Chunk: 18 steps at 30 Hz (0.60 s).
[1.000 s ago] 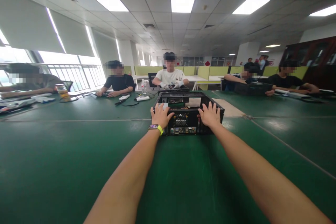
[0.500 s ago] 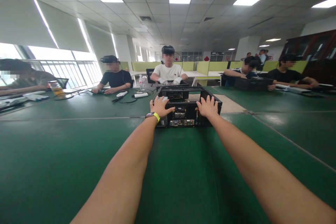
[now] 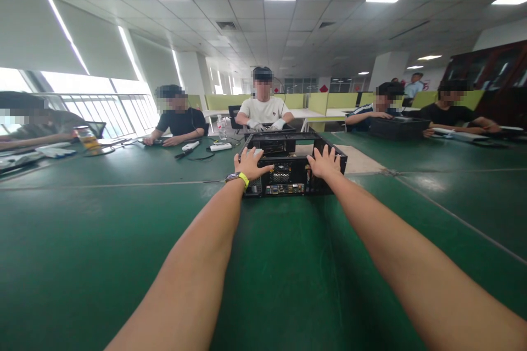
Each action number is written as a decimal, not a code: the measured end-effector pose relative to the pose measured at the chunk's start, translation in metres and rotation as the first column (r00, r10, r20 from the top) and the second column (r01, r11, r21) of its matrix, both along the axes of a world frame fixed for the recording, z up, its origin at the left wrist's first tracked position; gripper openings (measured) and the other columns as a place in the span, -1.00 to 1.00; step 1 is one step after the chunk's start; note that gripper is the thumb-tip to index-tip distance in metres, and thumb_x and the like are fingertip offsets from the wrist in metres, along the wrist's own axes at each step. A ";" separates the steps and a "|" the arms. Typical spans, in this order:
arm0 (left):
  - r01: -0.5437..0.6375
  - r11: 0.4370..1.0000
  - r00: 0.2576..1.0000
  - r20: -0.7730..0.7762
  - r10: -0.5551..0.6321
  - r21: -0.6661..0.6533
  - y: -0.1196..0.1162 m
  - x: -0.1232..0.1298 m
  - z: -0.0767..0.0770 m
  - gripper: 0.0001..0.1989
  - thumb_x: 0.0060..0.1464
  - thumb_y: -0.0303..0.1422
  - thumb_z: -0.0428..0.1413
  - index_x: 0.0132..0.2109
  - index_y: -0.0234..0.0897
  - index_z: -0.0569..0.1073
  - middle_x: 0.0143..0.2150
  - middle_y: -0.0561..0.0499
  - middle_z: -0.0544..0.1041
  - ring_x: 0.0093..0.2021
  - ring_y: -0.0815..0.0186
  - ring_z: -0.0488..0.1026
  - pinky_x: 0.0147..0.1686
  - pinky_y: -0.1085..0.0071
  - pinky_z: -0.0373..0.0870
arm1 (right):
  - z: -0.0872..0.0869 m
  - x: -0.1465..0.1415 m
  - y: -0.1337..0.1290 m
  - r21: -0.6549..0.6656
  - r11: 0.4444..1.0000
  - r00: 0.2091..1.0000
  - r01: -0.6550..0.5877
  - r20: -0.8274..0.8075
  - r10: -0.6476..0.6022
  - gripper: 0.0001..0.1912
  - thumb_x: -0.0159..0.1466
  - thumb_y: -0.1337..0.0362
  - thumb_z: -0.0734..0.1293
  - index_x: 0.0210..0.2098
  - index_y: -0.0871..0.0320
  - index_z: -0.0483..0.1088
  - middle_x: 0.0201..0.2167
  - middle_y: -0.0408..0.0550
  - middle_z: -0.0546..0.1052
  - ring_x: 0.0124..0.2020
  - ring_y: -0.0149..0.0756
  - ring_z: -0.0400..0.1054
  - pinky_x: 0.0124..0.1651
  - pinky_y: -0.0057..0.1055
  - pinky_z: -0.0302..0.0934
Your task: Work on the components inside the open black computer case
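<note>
An open black computer case (image 3: 288, 160) lies on the green table (image 3: 280, 252) straight ahead of me, with its rear port panel and a mesh grille facing my side. My left hand (image 3: 249, 163), with a yellow-banded watch at the wrist, rests its spread fingers on the left part of the case's near edge. On the right part of that same edge lies my right hand (image 3: 325, 163), fingers apart. Both arms are stretched out. Parts inside the case are mostly hidden by its near wall.
Beyond the case, a co-worker with gloved hands (image 3: 276, 125) works at another black frame. A tan sheet (image 3: 362, 160) lies to the right. Left of centre are a bottle (image 3: 222, 128), a white power strip (image 3: 221, 147) and cables. Other people sit along both sides.
Both my hands stay on the case's near edge, almost unmoved. The gloved hands opposite have shifted a little, and a person on the right has raised their head.
</note>
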<state>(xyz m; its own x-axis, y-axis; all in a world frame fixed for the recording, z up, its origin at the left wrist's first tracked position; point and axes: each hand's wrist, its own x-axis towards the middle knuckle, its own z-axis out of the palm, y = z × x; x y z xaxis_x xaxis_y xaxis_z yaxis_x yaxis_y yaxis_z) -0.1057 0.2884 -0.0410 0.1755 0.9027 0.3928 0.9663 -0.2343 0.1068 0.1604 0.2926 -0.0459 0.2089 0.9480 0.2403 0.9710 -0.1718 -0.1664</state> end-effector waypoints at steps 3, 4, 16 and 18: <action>-0.005 1.000 1.000 0.007 0.005 0.009 0.001 0.000 -0.001 -0.13 -0.12 0.30 -0.20 0.26 -0.02 0.10 0.37 -0.05 -0.07 0.34 -0.06 -0.28 0.20 -0.15 -0.32 | 0.000 0.001 0.002 0.001 1.000 1.000 -0.005 0.001 0.005 -0.33 0.31 -0.12 -0.16 0.33 0.03 -0.20 0.35 0.04 -0.32 0.31 0.06 -0.48 0.25 -0.01 -0.44; -0.007 1.000 1.000 0.009 0.006 0.012 0.001 0.000 -0.001 -0.13 -0.12 0.31 -0.20 0.26 -0.02 0.10 0.37 -0.05 -0.08 0.34 -0.06 -0.29 0.20 -0.15 -0.33 | 0.000 0.001 0.002 0.002 1.000 1.000 -0.006 0.002 0.006 -0.32 0.31 -0.12 -0.16 0.33 0.03 -0.20 0.35 0.04 -0.32 0.31 0.06 -0.48 0.25 -0.01 -0.44; -0.019 1.000 0.998 0.067 0.020 -0.011 -0.008 0.005 0.003 -0.10 -0.13 0.30 -0.15 0.28 -0.08 0.09 0.38 -0.07 -0.13 0.35 -0.06 -0.37 0.21 -0.14 -0.41 | -0.002 0.002 0.000 0.032 0.999 1.000 -0.016 0.006 0.016 -0.32 0.32 -0.10 -0.14 0.33 0.06 -0.25 0.35 0.06 -0.33 0.32 0.05 -0.50 0.27 -0.04 -0.45; 0.037 0.999 0.988 0.154 -0.031 -0.039 -0.026 0.008 0.011 -0.13 -0.08 0.24 -0.11 0.28 -0.15 0.09 0.38 -0.11 -0.11 0.35 -0.07 -0.37 0.21 -0.13 -0.45 | 0.000 0.002 -0.003 0.032 0.999 1.000 -0.023 0.005 0.023 -0.32 0.32 -0.09 -0.14 0.33 0.07 -0.26 0.35 0.05 -0.33 0.32 0.05 -0.50 0.27 -0.04 -0.45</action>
<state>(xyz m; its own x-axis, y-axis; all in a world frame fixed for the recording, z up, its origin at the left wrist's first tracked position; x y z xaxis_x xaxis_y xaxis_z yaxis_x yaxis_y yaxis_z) -0.0973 0.2622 -0.0304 0.1470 0.9136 0.3792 0.9291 -0.2591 0.2639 0.1624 0.2898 -0.0454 0.1859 0.9442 0.2719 0.9754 -0.1440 -0.1668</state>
